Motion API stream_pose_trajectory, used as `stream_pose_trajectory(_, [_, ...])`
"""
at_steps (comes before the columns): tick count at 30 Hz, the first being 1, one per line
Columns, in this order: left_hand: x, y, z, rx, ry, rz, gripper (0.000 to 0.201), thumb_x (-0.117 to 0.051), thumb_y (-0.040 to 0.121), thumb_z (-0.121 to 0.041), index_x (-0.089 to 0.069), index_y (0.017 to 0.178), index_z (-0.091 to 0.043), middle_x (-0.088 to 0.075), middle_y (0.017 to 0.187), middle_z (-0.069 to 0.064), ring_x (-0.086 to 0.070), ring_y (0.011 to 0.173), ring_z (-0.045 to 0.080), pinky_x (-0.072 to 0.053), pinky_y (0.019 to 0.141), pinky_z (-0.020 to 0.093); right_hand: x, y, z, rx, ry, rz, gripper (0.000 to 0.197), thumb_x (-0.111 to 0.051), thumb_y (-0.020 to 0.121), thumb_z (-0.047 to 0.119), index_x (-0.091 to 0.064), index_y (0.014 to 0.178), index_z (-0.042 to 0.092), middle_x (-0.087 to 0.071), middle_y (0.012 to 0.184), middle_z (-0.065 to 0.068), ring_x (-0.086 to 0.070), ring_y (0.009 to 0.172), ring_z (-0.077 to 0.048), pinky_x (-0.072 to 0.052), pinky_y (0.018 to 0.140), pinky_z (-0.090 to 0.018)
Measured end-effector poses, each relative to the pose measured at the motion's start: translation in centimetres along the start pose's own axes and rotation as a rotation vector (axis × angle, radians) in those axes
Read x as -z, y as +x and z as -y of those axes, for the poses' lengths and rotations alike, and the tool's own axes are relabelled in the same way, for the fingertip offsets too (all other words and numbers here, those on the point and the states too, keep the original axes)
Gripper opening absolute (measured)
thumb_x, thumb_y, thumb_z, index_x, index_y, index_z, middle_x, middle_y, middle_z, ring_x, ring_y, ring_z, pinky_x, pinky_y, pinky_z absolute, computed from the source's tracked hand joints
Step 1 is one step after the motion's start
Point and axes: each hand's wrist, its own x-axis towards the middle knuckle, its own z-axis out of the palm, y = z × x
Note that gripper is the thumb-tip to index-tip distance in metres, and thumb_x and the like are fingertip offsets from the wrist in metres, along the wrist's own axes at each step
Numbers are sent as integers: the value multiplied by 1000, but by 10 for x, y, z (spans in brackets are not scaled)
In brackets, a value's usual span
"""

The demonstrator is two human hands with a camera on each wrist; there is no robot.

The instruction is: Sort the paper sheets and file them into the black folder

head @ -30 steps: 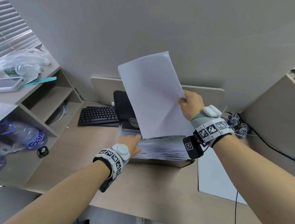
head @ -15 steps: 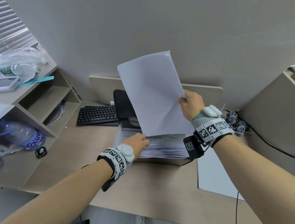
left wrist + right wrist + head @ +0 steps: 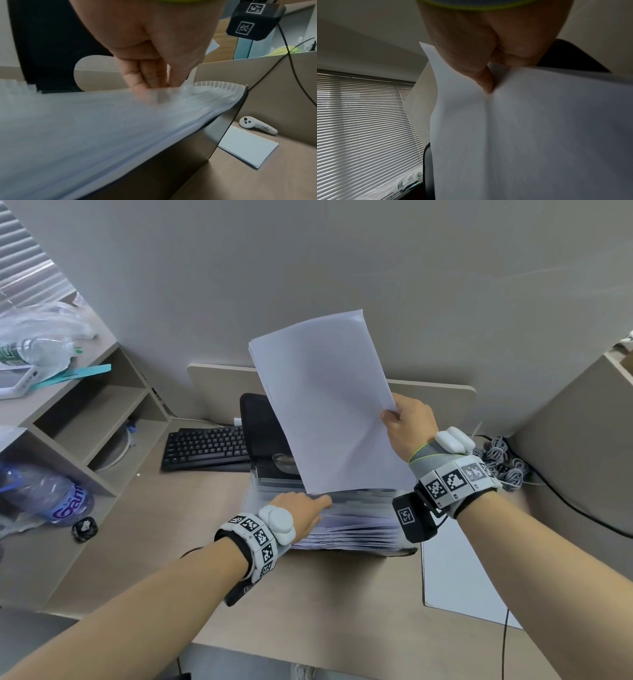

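A black expanding folder (image 3: 260, 422) stands open on the desk, its clear pocket dividers (image 3: 356, 522) fanned toward me. My right hand (image 3: 404, 422) pinches the right edge of a few white sheets (image 3: 329, 405) and holds them upright, their lower edge at the dividers. The right wrist view shows the thumb (image 3: 485, 81) pressing into the paper (image 3: 539, 128). My left hand (image 3: 301, 511) reaches into the dividers, fingers (image 3: 145, 81) straight between the blurred plastic leaves (image 3: 85, 121).
A white sheet stack (image 3: 459, 573) lies right of the folder, with a white controller (image 3: 257, 127) beyond it. A black keyboard (image 3: 205, 446) sits left, coiled cables (image 3: 503, 460) back right. Shelves (image 3: 85, 419) with water bottles stand at the left.
My left hand has slid rightward along the folder's dividers toward the lower edge of the sheets. The right hand and its sheets have hardly moved.
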Motion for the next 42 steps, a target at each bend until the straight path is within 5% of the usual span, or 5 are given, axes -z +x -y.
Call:
stream_pose_trajectory(15, [1,11,-10,49,119,194,23,-47,94,-25,-67,91,-16,-61,86,3,-56,73,27,-42,64,29,5,3,2,-50,19,15,11,-46,83,1,-56,81,0,-49,67,-11,-38,66,-30,-31,57,-32])
stream_pose_trajectory(21, [-12,7,2,63,69,55,42,-45,95,-51,-71,97,-18,-57,114,5,-57,101,28,-41,72,32,6,5,-3,-87,45,25,11,-47,83,1,-58,84,0,-50,69,-11,-38,67,-28,-24,55,-32])
stream_pose_trajectory(29, [-28,5,25,276,-200,100,54,-33,96,-60,-47,65,-17,-57,84,3,-53,75,23,-42,65,30,4,5,-5,-58,-4,45,13,-47,85,1,-60,88,3,-55,73,-12,-43,71,-32,-29,59,-31])
stream_pose_trajectory(35, [-34,7,29,259,-131,130,56,-28,95,-64,-69,94,-25,-39,151,4,-54,121,26,-47,94,38,-1,4,-6,49,-89,86,14,-47,88,4,-59,95,2,-60,78,-14,-50,74,-36,-41,65,-38])
stream_pose_trajectory(42, [-31,8,28,259,-101,108,57,-28,95,-62,-70,102,-24,-34,154,5,-52,124,28,-44,99,37,-6,-7,-3,122,-235,229,22,-45,87,2,-40,69,14,-50,70,-9,-47,69,-34,-39,61,-37])
